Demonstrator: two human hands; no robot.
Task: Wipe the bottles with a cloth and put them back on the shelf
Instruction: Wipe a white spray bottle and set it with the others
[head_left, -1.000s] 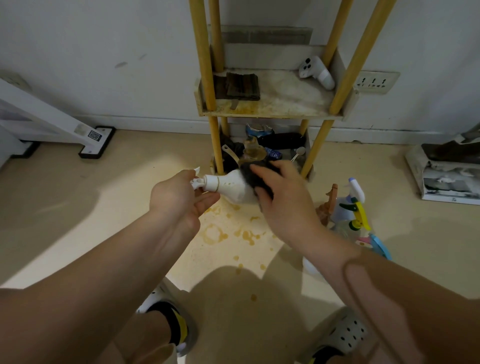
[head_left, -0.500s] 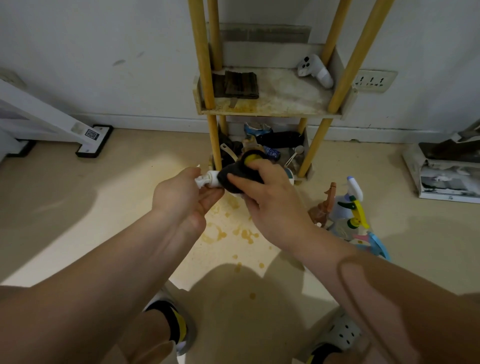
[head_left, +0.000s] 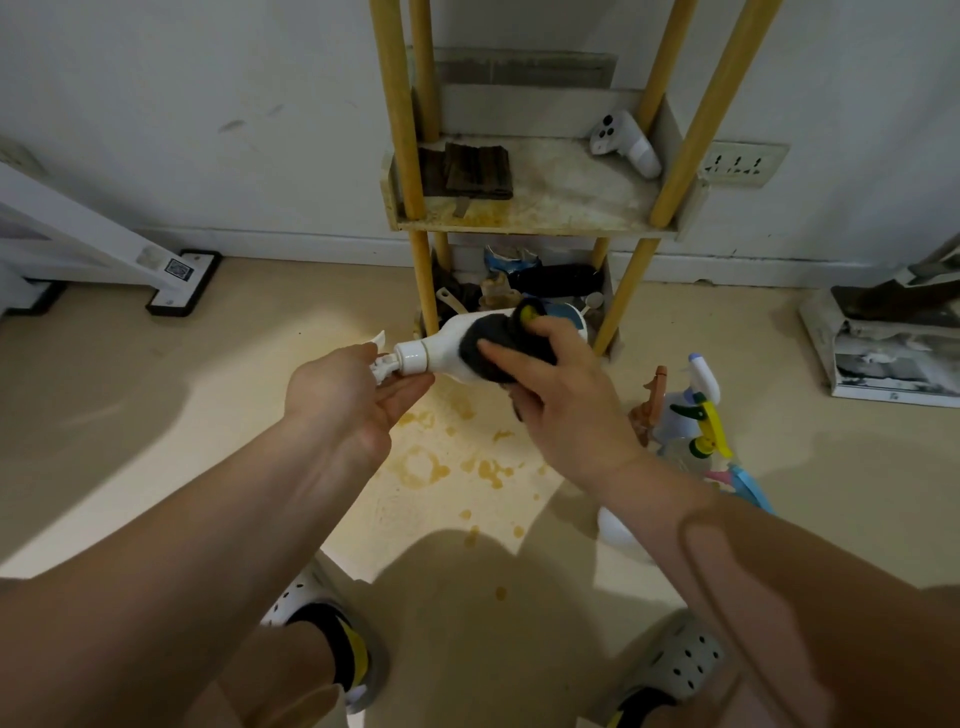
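A white pump bottle (head_left: 441, 345) lies sideways in the air in front of the shelf (head_left: 535, 221). My left hand (head_left: 353, 400) grips its pump head at the left end. My right hand (head_left: 561, 400) presses a dark grey cloth (head_left: 493, 345) with a yellow spot against the bottle's body. The far end of the bottle is hidden behind the cloth and my fingers. Several spray bottles (head_left: 696, 415) stand on the floor to the right of my right wrist.
The shelf has yellow poles (head_left: 400, 114) and a stained upper board with a white controller (head_left: 626, 143) and a dark folded item (head_left: 475, 169). Its bottom tier holds clutter. Yellow stains (head_left: 447, 462) mark the floor. A white stand foot (head_left: 182, 283) is at left, papers (head_left: 893, 353) at right.
My right hand slid the cloth along the bottle, first toward the neck, then back toward the body. The white neck shows again. My left hand kept its hold on the pump.
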